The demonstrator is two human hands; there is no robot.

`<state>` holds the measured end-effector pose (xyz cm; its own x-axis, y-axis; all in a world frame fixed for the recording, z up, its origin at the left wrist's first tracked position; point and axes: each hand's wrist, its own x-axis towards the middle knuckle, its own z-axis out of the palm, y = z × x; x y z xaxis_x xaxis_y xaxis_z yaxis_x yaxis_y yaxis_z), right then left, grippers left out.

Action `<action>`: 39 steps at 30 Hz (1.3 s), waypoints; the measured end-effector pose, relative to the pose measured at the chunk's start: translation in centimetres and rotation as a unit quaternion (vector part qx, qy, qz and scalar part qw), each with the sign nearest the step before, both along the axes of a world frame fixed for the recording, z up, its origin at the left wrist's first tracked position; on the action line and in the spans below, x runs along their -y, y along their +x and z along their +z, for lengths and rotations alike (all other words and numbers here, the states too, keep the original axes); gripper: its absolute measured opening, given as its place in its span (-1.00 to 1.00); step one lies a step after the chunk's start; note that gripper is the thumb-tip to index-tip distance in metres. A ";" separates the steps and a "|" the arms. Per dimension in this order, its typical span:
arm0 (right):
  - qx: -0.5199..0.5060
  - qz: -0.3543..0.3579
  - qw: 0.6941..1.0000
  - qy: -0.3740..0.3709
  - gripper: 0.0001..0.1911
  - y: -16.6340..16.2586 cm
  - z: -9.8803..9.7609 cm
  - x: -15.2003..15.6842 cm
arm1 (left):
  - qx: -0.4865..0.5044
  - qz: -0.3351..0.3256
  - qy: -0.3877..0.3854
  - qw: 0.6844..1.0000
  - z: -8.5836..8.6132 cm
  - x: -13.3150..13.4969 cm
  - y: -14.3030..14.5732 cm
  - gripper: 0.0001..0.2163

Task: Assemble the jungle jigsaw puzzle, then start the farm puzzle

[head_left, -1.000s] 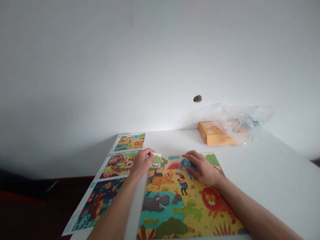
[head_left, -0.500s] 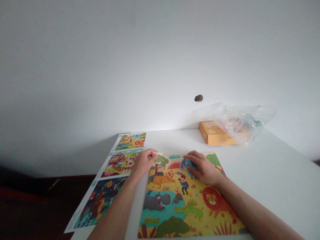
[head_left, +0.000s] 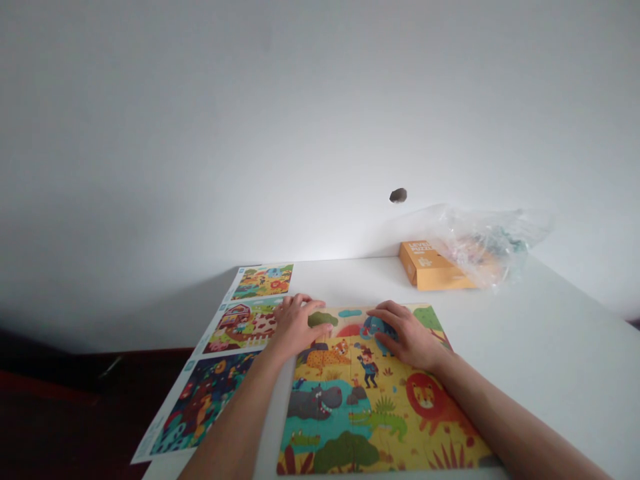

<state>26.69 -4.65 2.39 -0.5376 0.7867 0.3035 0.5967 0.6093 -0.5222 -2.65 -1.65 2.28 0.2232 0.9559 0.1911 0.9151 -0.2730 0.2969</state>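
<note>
A jigsaw puzzle [head_left: 380, 400] of a savanna scene lies flat on the white table, its pieces fitted together, with a lion, hippo, crocodile and leopard on show. Over its upper left corner is my left hand [head_left: 299, 325], thumb and fingers apart, hiding part of the tree there. My right hand [head_left: 407, 335] rests on the upper right part, fingers spread and partly covering the blue elephant. Neither hand holds anything that I can see.
To the left lies a printed picture sheet [head_left: 200, 360] with three scenes, partly under my left forearm. An orange puzzle box [head_left: 443, 277] stands at the back right, with a clear plastic bag [head_left: 487, 243] over it. Behind the table is a white wall [head_left: 320, 133] with a hole.
My left hand has let go of the puzzle's upper left corner piece, which now lies down in the corner. Its fingers have spread over it. The right hand stays put.
</note>
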 end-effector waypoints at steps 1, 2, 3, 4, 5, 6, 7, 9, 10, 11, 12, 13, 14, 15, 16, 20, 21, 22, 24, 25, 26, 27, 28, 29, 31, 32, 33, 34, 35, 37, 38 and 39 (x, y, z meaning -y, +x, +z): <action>-0.001 0.000 1.000 0.002 -0.57 0.0 -0.1 0.0 | 0.000 0.002 -0.004 1.000 0.0 0.0 0.1 -0.60; -0.002 0.000 1.000 0.005 -0.58 0.0 -0.1 -0.1 | 0.001 0.005 -0.008 1.000 0.0 0.0 0.1 -0.61; -0.002 0.000 1.000 0.008 -0.59 0.0 -0.2 -0.1 | 0.001 0.007 -0.012 1.000 0.1 0.0 0.1 -0.63; -0.002 0.001 1.000 0.011 -0.61 0.0 -0.2 -0.1 | 0.002 0.009 -0.016 1.000 0.1 0.0 0.2 -0.66; 0.000 0.002 1.000 0.014 -0.63 0.0 -0.3 -0.1 | 0.004 0.012 -0.019 1.000 0.0 0.0 0.1 -0.68; 0.005 0.004 1.000 0.015 -0.64 0.1 -0.3 -0.1 | 0.007 0.014 -0.021 1.000 0.0 -0.1 0.1 -0.69; 0.009 0.004 1.000 0.017 -0.66 0.1 -0.3 -0.2 | 0.010 0.017 -0.023 1.000 0.0 -0.2 0.1 -0.71; 0.018 0.004 1.000 0.021 -0.69 0.2 -0.2 -0.2 | 0.015 0.023 -0.029 0.999 0.0 -0.4 -0.1 -0.75; 0.023 0.003 0.999 0.022 -0.69 0.2 -0.2 -0.2 | 0.014 0.028 -0.031 0.999 -0.1 -0.5 -0.2 -0.77; 0.028 0.001 0.999 0.021 -0.70 0.2 -0.1 -0.2 | 0.012 0.034 -0.029 0.999 -0.1 -0.6 -0.2 -0.80; 0.033 -0.002 0.999 0.020 -0.70 0.3 0.0 -0.2 | 0.010 0.039 -0.019 0.999 -0.1 -0.6 -0.1 -0.83; 0.036 -0.005 0.999 0.018 -0.70 0.3 0.0 -0.1 | 0.009 0.039 -0.003 0.999 -0.1 -0.6 0.0 -0.84; 0.039 -0.008 0.999 0.017 -0.69 0.2 0.1 -0.1 | 0.013 0.029 0.019 0.999 -0.2 -0.4 0.4 -0.84; 0.039 -0.012 0.999 0.017 -0.67 0.1 0.1 0.0 | 0.019 0.011 0.043 0.999 -0.3 -0.1 0.8 -0.82; 0.039 -0.015 0.999 0.018 -0.65 -0.1 0.0 0.1 | 0.030 -0.025 0.062 0.997 -0.5 0.3 1.5 -0.76; 0.062 -0.009 0.997 0.035 -0.47 -1.3 -0.6 0.7 | 0.024 -0.184 0.036 0.982 -1.4 2.1 4.5 -0.53; 0.076 -0.009 0.996 0.039 -0.42 -1.6 -0.8 0.9 | 0.000 -0.201 0.026 0.979 -1.6 2.5 5.0 -0.50; 0.092 -0.012 0.995 0.041 -0.39 -2.0 -1.0 1.0 | -0.020 -0.201 0.019 0.979 -1.8 2.7 5.5 -0.49; 0.118 -0.029 0.992 0.042 -0.35 -2.4 -1.3 1.2 | -0.047 -0.197 0.016 0.979 -2.0 2.9 5.8 -0.47; 0.127 -0.038 0.990 0.041 -0.33 -2.5 -1.3 1.2 | -0.054 -0.192 0.017 0.980 -2.0 2.9 5.8 -0.47; 0.134 -0.046 0.989 0.038 -0.32 -2.4 -1.4 1.2 | -0.060 -0.190 0.018 0.980 -1.9 2.9 5.7 -0.46; 0.140 -0.052 0.988 0.036 -0.30 -2.3 -1.4 1.2 | -0.063 -0.188 0.018 0.980 -1.9 2.8 5.4 -0.45; 0.147 -0.057 0.987 0.032 -0.29 -2.0 -1.3 1.2 | -0.067 -0.189 0.017 0.980 -1.8 2.8 5.1 -0.43; 0.153 -0.061 0.986 0.028 -0.27 -1.6 -1.3 1.3 | -0.070 -0.189 0.015 0.979 -1.7 2.8 4.8 -0.42; 0.167 -0.068 0.983 0.017 -0.25 -0.4 -1.2 1.6 | -0.078 -0.195 0.012 0.978 -1.6 2.9 3.9 -0.38; 0.174 -0.071 0.982 0.011 -0.24 0.3 -1.2 1.8 | -0.081 -0.197 0.013 0.977 -1.6 2.9 3.5 -0.38; 0.180 -0.075 0.981 0.005 -0.24 1.0 -1.2 2.0 | -0.081 -0.199 0.016 0.977 -1.5 3.1 3.1 -0.37; 0.185 -0.079 0.980 0.000 -0.23 1.7 -1.3 2.3 | -0.082 -0.205 0.021 0.975 -1.5 3.2 2.6 -0.38; 0.189 -0.083 0.978 -0.002 -0.24 2.3 -1.3 2.6 | -0.081 -0.207 0.027 0.975 -1.5 3.3 2.3 -0.39; 0.192 -0.091 0.977 -0.001 -0.25 3.2 -1.4 3.3 | -0.085 -0.212 0.034 0.973 -1.6 3.6 1.9 -0.38; 0.192 -0.096 0.977 0.002 -0.26 3.4 -1.4 3.6 | -0.088 -0.210 0.035 0.973 -1.7 3.7 1.8 -0.38; 0.192 -0.101 0.976 0.004 -0.27 3.4 -1.4 3.9 | -0.093 -0.205 0.034 0.974 -1.8 3.9 1.9 -0.38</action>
